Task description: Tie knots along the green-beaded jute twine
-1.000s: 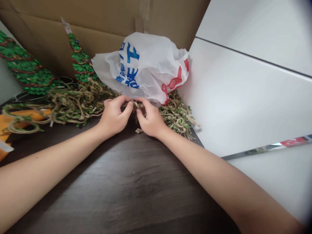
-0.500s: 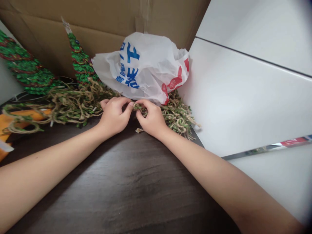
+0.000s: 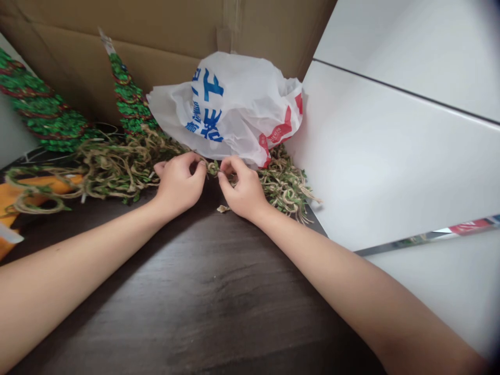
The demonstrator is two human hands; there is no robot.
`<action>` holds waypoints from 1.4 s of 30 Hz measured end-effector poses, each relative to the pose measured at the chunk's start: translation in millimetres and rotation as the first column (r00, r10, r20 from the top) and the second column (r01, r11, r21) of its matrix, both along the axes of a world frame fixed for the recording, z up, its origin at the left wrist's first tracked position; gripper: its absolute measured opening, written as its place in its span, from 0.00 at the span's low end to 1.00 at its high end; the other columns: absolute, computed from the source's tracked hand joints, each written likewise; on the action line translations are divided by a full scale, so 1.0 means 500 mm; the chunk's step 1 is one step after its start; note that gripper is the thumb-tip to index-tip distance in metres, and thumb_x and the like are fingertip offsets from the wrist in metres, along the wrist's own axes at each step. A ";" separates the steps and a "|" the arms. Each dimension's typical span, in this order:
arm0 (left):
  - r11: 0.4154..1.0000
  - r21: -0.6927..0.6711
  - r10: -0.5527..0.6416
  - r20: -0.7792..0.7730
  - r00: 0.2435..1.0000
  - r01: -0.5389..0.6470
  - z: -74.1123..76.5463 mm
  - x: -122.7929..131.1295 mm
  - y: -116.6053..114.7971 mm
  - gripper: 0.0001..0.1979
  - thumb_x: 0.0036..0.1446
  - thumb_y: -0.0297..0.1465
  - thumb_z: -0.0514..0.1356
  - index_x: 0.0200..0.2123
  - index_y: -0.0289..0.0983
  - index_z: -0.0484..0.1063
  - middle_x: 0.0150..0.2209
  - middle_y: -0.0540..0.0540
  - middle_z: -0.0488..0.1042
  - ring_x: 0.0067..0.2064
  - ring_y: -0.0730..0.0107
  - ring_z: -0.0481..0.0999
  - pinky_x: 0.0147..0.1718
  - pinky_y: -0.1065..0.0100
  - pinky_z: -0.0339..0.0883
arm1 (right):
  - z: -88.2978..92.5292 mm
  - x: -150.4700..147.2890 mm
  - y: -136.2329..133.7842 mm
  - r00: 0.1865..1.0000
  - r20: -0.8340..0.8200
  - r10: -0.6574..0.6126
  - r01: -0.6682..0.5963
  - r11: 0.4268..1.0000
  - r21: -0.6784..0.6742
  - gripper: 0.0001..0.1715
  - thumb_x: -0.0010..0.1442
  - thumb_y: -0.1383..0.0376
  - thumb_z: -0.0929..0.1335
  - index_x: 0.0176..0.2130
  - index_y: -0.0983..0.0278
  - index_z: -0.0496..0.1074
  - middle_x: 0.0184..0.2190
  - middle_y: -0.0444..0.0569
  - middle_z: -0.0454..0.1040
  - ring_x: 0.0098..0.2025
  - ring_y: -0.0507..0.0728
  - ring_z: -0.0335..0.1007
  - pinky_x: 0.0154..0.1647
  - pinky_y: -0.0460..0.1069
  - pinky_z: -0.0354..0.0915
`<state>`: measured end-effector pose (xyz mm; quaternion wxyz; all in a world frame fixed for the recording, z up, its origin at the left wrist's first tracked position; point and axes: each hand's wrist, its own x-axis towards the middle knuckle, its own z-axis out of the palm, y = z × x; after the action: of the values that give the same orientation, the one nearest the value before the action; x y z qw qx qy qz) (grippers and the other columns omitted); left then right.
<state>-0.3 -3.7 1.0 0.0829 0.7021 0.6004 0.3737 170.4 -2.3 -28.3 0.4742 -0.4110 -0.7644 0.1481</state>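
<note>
Leafy twine [image 3: 213,167] spans two bare hands over the far part of a dark, wood-grained table [image 3: 219,291]. Thumb and forefinger of the left hand [image 3: 180,179] pinch together on one end; those of the right hand [image 3: 244,190] appear closed on the other, though the contact is partly hidden. Gripping both sides probably keeps the short, knotted length steady. One tangled heap [image 3: 121,164] lies toward the far left corner, partly over an orange item [image 3: 42,187]; a second heap [image 3: 287,187] sits at the right edge, both seemingly placed for easy reach. Behind the hands, a white plastic bag [image 3: 242,104] rests before brown cardboard [image 3: 164,36]. Tinsel trees [image 3: 130,96] stand at far left; white, dark-seamed panels [image 3: 371,146], wall or floor unclear, lie beyond the right edge.
</note>
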 end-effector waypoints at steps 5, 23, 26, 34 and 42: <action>0.990 0.079 -0.121 0.054 0.991 0.117 -0.005 -0.002 0.001 0.11 0.66 0.36 0.54 0.38 0.40 0.75 0.42 0.43 0.84 0.48 0.53 0.82 0.58 0.51 0.68 | -0.003 0.002 0.006 0.994 0.068 -0.080 0.082 0.996 -0.030 0.14 0.71 0.65 0.64 0.51 0.61 0.78 0.46 0.53 0.85 0.49 0.62 0.81 0.56 0.58 0.74; 1.000 0.016 0.015 0.241 0.970 -0.019 -0.018 -0.015 0.031 0.09 0.66 0.33 0.53 0.34 0.41 0.72 0.40 0.42 0.82 0.48 0.52 0.80 0.54 0.51 0.70 | -0.002 0.000 0.008 0.982 0.043 -0.184 0.184 0.983 -0.009 0.11 0.73 0.65 0.63 0.41 0.59 0.74 0.39 0.50 0.81 0.42 0.61 0.76 0.50 0.56 0.72; 1.000 -0.015 0.016 0.232 0.973 -0.013 -0.016 -0.013 0.025 0.11 0.65 0.33 0.53 0.33 0.40 0.73 0.41 0.41 0.83 0.50 0.47 0.79 0.56 0.46 0.69 | 0.000 0.000 0.002 0.975 0.080 -0.206 0.207 0.978 0.001 0.12 0.73 0.64 0.63 0.43 0.59 0.77 0.43 0.51 0.83 0.47 0.63 0.77 0.56 0.59 0.72; 0.970 0.142 -0.190 -0.082 0.978 0.200 -0.013 0.005 -0.016 0.15 0.70 0.39 0.58 0.52 0.43 0.80 0.52 0.39 0.84 0.62 0.41 0.75 0.66 0.40 0.57 | 0.001 -0.003 -0.006 0.978 0.146 -0.151 0.145 0.988 0.051 0.16 0.76 0.64 0.61 0.51 0.59 0.78 0.51 0.54 0.83 0.56 0.65 0.77 0.65 0.63 0.67; 0.996 0.090 -0.021 0.016 1.000 0.020 -0.017 -0.005 0.008 0.14 0.71 0.34 0.52 0.48 0.42 0.77 0.46 0.40 0.85 0.57 0.43 0.78 0.61 0.40 0.61 | -0.002 -0.004 -0.005 0.959 0.139 -0.248 0.241 0.969 0.062 0.13 0.76 0.57 0.65 0.49 0.59 0.78 0.48 0.54 0.84 0.55 0.68 0.74 0.63 0.63 0.65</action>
<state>-2.7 0.3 -7.3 0.0604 0.7080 0.5751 0.4054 168.4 -5.0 -29.1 0.4407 -0.5012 -0.7436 0.0409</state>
